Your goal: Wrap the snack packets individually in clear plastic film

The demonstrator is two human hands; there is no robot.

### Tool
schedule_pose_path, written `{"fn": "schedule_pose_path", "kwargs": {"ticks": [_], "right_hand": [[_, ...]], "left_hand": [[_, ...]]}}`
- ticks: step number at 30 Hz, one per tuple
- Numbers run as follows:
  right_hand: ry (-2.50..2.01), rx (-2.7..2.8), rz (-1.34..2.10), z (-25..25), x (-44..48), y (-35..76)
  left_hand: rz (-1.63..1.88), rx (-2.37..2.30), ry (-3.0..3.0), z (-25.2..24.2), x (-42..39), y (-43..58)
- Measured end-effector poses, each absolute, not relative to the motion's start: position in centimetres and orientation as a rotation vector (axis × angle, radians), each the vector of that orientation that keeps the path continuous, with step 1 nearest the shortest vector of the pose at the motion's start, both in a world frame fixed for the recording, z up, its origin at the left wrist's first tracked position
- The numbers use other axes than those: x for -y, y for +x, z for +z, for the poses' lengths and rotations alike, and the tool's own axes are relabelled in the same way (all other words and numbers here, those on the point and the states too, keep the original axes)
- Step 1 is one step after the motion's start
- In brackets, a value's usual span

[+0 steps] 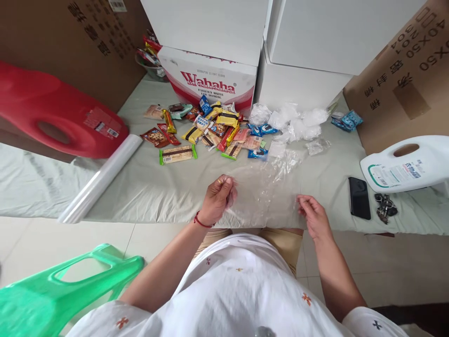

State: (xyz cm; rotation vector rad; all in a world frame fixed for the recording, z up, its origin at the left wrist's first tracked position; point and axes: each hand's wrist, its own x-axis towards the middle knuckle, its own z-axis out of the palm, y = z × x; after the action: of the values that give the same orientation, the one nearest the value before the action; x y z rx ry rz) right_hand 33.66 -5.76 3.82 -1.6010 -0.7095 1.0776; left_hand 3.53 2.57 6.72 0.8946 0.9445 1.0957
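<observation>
A clear plastic bag point(259, 194) is stretched between my two hands above the front edge of the cloth-covered table. My left hand point(220, 194), with a red cord on its wrist, is closed in a pinch on the bag's left side. At the bag's right edge, the fingers of my right hand point(310, 210) are pressed together on the thin film. Beyond the hands lies a loose pile of wrapped snacks point(220, 126) in several colours. To the pile's right rest several crumpled clear bags point(298, 121).
A roll of clear film point(101, 178) and a red jug point(66, 112) lie at left. On the right are a white detergent bottle point(410, 164), a phone point(359, 197) and keys point(386, 207). A Wahaha carton point(210, 79) stands behind. A green stool point(70, 290) is at lower left.
</observation>
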Motion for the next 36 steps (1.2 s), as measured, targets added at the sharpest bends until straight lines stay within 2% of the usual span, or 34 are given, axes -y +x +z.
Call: {"fn": "schedule_pose_path", "kwargs": {"ticks": [3,6,12,15,23,28,32,34,36], "right_hand": [[-1.381,0.928,0.940,6.1,4.3,34.2],[-1.200,1.086,1.113,8.5,2.2,33.2],[-1.468,0.839,1.331,9.3,-0.6,31.6],[-1.554,0.852,1.306,8.7,-0.4,32.2],[-1.629,0.901,1.132,7.4,-0.8,32.2],[-1.649,1.231,0.974,6.9,-3.8,32.2],[-1.539,1.635,0.718,9.9,-7.0,30.5],[-1.318,1.809,0.796,12.4,-8.2,28.1],[-1.086,1.976,1.052,14.6,-9.0,25.4]], "left_hand": [[0.976,-0.915,1.090,7.6,-2.1,3.3],[0.856,-0.893,1.243,8.0,-2.0,3.3],[0.832,-0.890,1.060,7.4,-1.6,2.8],[0.928,-0.948,0.919,6.5,-0.8,2.0],[0.878,-1.062,0.703,4.1,0.6,0.5],[0.926,-1.095,0.778,4.5,0.5,-1.0],[0.891,-1.078,0.940,6.9,-0.6,-2.2],[0.796,-1.005,1.066,8.5,-1.2,-2.1],[0.705,-0.938,1.187,10.0,-1.6,-1.8]]}}
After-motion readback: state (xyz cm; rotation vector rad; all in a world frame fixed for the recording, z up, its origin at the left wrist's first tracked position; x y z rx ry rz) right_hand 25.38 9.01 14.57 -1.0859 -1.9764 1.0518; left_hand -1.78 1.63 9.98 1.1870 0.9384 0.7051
